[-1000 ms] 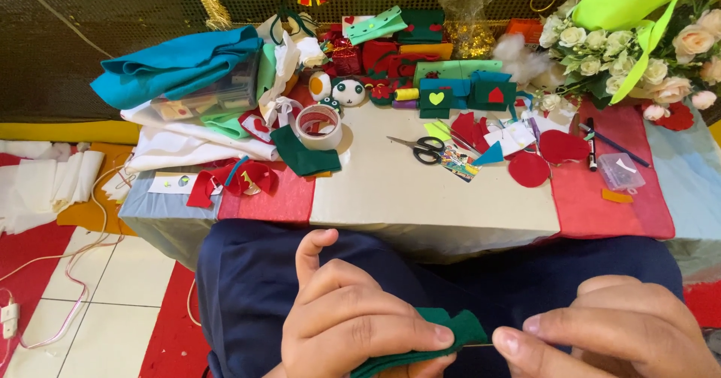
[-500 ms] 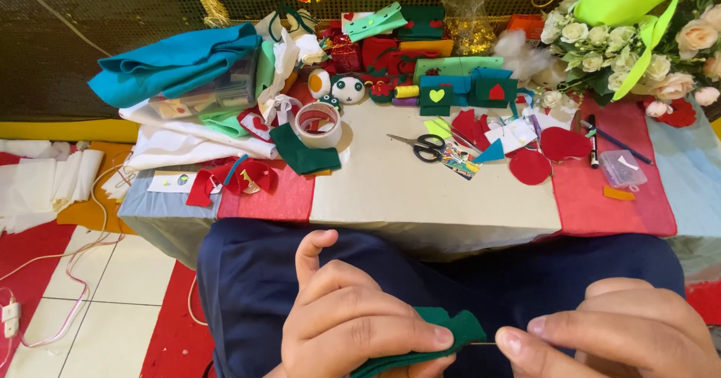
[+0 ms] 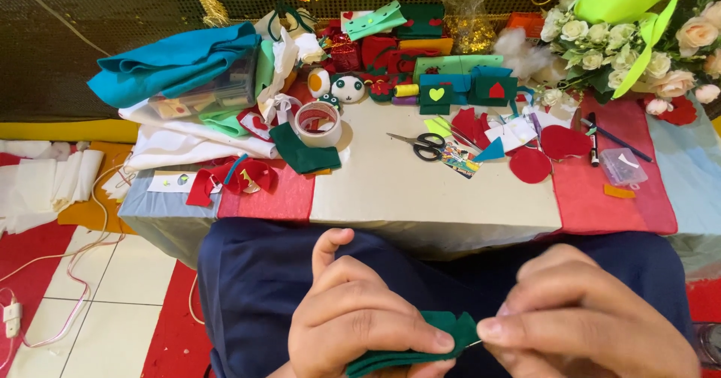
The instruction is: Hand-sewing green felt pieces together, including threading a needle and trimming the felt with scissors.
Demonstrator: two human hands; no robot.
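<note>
Over my lap, my left hand (image 3: 360, 314) pinches a folded piece of dark green felt (image 3: 420, 344) between thumb and fingers. My right hand (image 3: 582, 322) meets it at the felt's right edge, its fingertips pinched on a thin needle (image 3: 475, 342) that pokes out of the fabric. Both hands sit low in the head view, in front of my dark blue trousers (image 3: 255, 273). Part of the felt is hidden under my fingers.
A low table (image 3: 420, 190) ahead holds black-handled scissors (image 3: 420, 145), a tape roll (image 3: 318, 121), a dark green felt scrap (image 3: 304, 151), red felt circles (image 3: 530, 165), folded teal fabric (image 3: 176, 63), small felt pouches, a clear box (image 3: 623, 166) and flowers (image 3: 601, 48) at right.
My right hand has shifted slightly left and up against the felt's edge. The left hand keeps its grip in the same place.
</note>
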